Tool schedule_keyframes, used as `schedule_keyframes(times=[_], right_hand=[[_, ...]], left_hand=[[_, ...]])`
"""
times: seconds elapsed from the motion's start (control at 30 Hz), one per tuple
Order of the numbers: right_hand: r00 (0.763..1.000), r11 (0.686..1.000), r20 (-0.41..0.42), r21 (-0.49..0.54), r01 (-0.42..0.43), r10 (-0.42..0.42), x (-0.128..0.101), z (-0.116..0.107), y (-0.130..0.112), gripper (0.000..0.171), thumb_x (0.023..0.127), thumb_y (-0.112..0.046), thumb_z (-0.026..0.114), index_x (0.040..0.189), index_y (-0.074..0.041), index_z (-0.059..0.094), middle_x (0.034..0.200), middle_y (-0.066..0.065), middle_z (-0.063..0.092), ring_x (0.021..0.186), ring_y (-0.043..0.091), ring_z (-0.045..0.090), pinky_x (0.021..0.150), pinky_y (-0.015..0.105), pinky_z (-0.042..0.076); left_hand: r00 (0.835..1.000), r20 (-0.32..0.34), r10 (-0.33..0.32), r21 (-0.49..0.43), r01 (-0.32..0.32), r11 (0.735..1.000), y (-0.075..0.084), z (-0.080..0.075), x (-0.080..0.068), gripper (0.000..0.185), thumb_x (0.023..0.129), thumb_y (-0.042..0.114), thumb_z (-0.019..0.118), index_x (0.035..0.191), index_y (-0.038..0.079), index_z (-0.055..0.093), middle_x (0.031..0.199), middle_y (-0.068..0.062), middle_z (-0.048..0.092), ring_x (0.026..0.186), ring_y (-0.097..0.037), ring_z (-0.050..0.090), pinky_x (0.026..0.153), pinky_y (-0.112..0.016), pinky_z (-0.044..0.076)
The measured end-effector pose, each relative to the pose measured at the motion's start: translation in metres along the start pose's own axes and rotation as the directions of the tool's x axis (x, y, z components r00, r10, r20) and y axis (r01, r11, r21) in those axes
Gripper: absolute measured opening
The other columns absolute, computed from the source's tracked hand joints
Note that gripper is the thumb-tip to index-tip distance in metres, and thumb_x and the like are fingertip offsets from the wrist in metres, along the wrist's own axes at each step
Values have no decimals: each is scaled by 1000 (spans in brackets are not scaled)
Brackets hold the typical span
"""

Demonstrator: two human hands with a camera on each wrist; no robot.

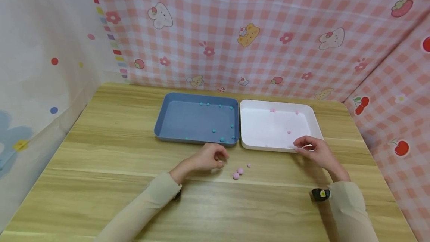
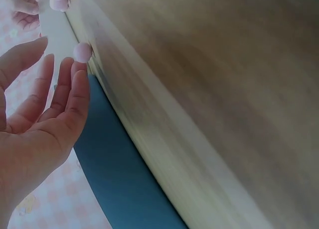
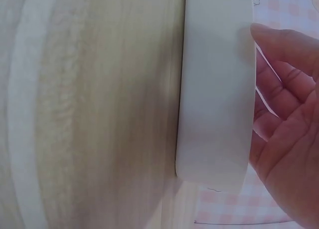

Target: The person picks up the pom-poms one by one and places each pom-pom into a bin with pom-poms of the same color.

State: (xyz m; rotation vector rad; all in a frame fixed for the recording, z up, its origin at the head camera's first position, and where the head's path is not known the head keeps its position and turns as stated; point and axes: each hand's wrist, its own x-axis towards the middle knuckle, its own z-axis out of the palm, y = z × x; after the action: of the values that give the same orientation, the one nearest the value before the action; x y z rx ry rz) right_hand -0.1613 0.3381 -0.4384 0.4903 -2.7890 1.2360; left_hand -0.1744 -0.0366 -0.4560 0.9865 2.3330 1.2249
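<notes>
Hanging relaxed over the tabletop [image 1: 215, 212], my left grip [image 1: 209, 157] is unclenched and holds nothing, its fingers loosely bent just in front of the blue tray [image 1: 178, 122]. To its right, three pink balls [image 1: 240, 171] lie on the wood: two larger ones side by side, and a smaller one a little farther off, toward the white tray [image 1: 256, 130]. From my left wrist a pink ball lines up with my fingertips, but from my head I see a gap between them.

My right grip [image 1: 314, 150] is released too, thumb and fingers apart, at the near right corner of the white tray. My thumb tip shows at the rim; whether it touches, I cannot tell. Inside that tray sit a few small pink beads [image 1: 289, 132], some near the far wall and one nearer my fingers.

The two trays stand side by side, long edges toward me. In the blue one, teal beads [image 1: 222, 139] are scattered mostly along the far wall and toward the right end. Behind the trays hangs a pink checked cloth [image 1: 183, 29] printed with strawberries, flowers and little animals.
</notes>
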Motion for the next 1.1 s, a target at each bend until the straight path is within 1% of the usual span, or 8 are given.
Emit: schedule_keyframes(times=[0.07, 0.2, 0.4, 0.63, 0.77, 0.87, 1.0, 1.1], right_hand=[[1000, 1000, 11, 16, 1, -1, 1, 1, 11, 15, 78, 14, 64, 91, 8, 64, 81, 12, 65, 75, 2, 57, 65, 15, 46], [1000, 999, 23, 46, 1, -2, 1, 0, 13, 13, 78, 13, 65, 90, 7, 63, 78, 5, 65, 73, 0, 56, 64, 15, 46], [1000, 1000, 22, 27, 7, -8, 1, 2, 17, 12, 78, 10, 66, 90, 5, 64, 77, 6, 65, 73, -2, 55, 64, 16, 47], [1000, 1000, 14, 24, 0, -1, 0, 3, 17, 14, 78, 8, 67, 91, 5, 65, 79, 13, 65, 73, -1, 55, 64, 17, 47], [1000, 1000, 16, 25, -11, 11, 0, 3, 16, 13, 79, 7, 68, 91, 5, 65, 80, 14, 65, 74, -1, 55, 64, 17, 47], [1000, 999, 14, 22, -28, 28, 0, 3, 15, 10, 80, 6, 68, 89, 4, 65, 78, 11, 64, 73, 0, 54, 64, 17, 46], [999, 999, 11, 4, -43, 43, 0, 4, 16, 7, 79, 7, 67, 83, 2, 64, 76, 5, 63, 72, -1, 53, 64, 17, 45], [999, 999, 12, -13, -38, 38, -1, 6, 17, 6, 80, 6, 67, 82, 1, 64, 77, 7, 64, 72, -1, 53, 65, 17, 45]], left_hand=[[1000, 8, -14, 0, 14, 1000, 1, 0, 1, 20, 75, -6, 66, 94, -4, 66, 89, -12, 67, 83, -21, 61, 74, -24, 50], [998, 18, -53, -12, 53, 999, 2, -1, 2, 20, 74, -9, 65, 93, -4, 66, 89, -11, 66, 85, -21, 61, 74, -24, 50], [997, 32, -72, -22, 72, 997, 0, -4, 3, 19, 74, -11, 65, 92, -4, 66, 87, -11, 67, 82, -19, 61, 72, -19, 49], [996, 35, -77, 10, 76, 997, -1, -2, 7, 18, 73, -11, 64, 89, -2, 67, 84, -8, 66, 78, -15, 58, 70, -18, 46], [997, 25, -70, 30, 69, 997, -1, 0, 9, 18, 71, -12, 62, 84, -1, 67, 79, -8, 65, 74, -14, 57, 66, -18, 46], [999, 16, -52, 61, 50, 997, -1, 2, 10, 18, 69, -12, 60, 81, 0, 67, 74, -7, 63, 70, -13, 56, 63, -17, 45], [1000, 1, -20, 110, 19, 994, -1, 4, 11, 18, 66, -12, 57, 76, 1, 66, 70, -6, 62, 65, -8, 52, 60, -16, 43], [1000, -1, -12, 118, 12, 993, -1, 4, 11, 20, 65, -13, 55, 75, 1, 66, 68, -6, 62, 63, -4, 49, 58, -15, 42]])
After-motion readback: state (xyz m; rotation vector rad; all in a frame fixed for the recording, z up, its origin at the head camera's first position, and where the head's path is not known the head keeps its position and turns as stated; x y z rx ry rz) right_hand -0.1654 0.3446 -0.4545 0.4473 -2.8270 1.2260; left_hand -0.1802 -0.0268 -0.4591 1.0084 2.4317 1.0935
